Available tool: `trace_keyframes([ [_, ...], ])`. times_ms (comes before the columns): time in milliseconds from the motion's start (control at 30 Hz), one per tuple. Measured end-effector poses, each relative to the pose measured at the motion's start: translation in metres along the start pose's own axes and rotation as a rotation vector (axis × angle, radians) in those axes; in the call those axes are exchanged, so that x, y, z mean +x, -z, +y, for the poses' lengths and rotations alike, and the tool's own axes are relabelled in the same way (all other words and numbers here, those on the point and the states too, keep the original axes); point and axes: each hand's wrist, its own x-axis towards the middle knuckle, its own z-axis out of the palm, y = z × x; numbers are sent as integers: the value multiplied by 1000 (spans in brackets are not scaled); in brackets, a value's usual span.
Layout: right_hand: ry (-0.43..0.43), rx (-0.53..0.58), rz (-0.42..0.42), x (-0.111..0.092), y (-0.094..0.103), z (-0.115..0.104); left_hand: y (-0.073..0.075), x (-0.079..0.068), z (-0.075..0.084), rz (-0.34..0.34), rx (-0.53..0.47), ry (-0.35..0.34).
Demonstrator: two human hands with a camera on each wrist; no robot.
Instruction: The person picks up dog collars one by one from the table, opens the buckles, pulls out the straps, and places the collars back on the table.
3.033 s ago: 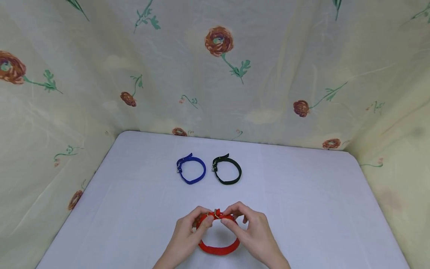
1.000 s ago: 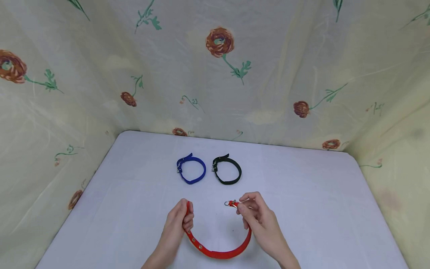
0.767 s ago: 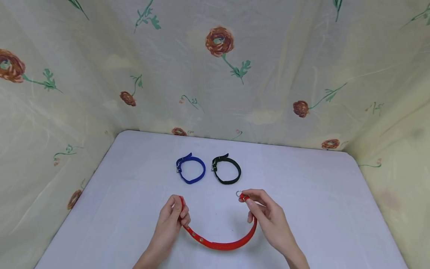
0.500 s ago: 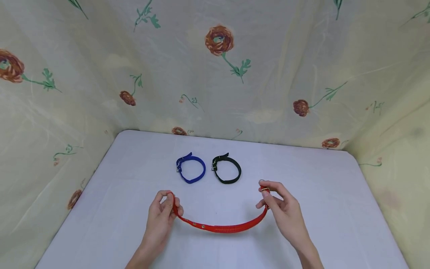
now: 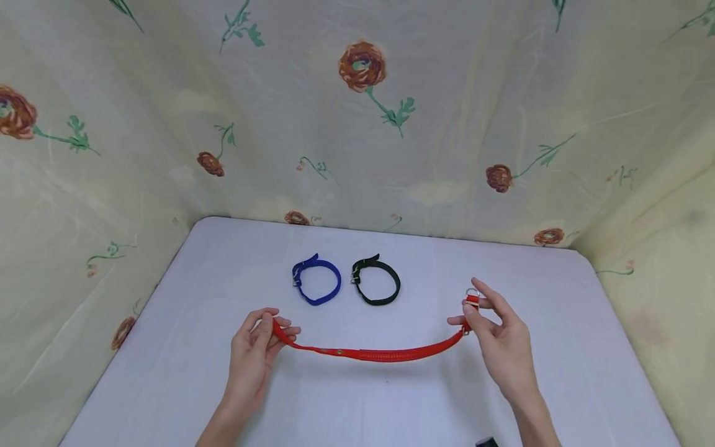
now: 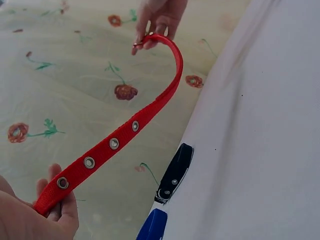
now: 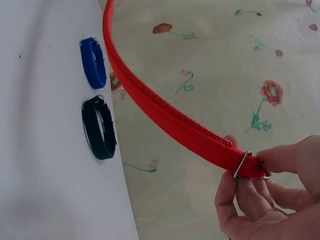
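Observation:
A red pet collar (image 5: 385, 355) is stretched between my two hands above the table, unbuckled and sagging slightly in the middle. My left hand (image 5: 254, 351) pinches its holed tip between thumb and fingers. In the left wrist view several metal eyelets run along the red strap (image 6: 102, 150). My right hand (image 5: 503, 347) pinches the other end beside the buckle and D-ring (image 5: 472, 293). The right wrist view shows a metal loop (image 7: 242, 164) round the strap close to the right thumb.
A blue collar (image 5: 317, 302) and a black collar (image 5: 382, 302) lie buckled in loops side by side on the white table (image 5: 223, 267). A small dark object (image 5: 487, 442) shows at the bottom edge. Flower-patterned cloth (image 5: 436, 124) hangs behind and at both sides.
The red collar was a loop with both hands at its buckle; it is now unfastened. My hands have moved apart, the right one up and rightward, drawing the strap nearly straight.

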Motion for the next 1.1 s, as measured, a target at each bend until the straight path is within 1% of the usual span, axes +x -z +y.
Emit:
trace_keyframes([
  [167, -68, 15, 77, 6, 4, 2, 2, 2, 2, 8, -4, -19],
  [267, -113, 36, 123, 10, 7, 5, 4, 4, 4, 10, -28, -34],
  [367, -149, 63, 161, 14, 10, 8, 7, 5, 5, 22, -41, -32],
  [533, -171, 111, 197, 17, 16, 15, 10, 9, 6, 44, -33, 0],
  [633, -159, 99, 210, 19, 18, 20, 11, 11, 6, 49, -1, 15],
  [767, -143, -31, 224, 20, 20, 25, 12, 13, 7, 61, 99, 29],
  [900, -149, -167, 208, 22, 21, 29, 15, 16, 8, 72, 213, 9],
  [1000, -121, -259, 182, 24, 21, 33, 18, 19, 7, 67, 318, -60],
  [1100, -45, -341, 165, 25, 18, 37, 21, 20, 5, 58, 435, -151],
])
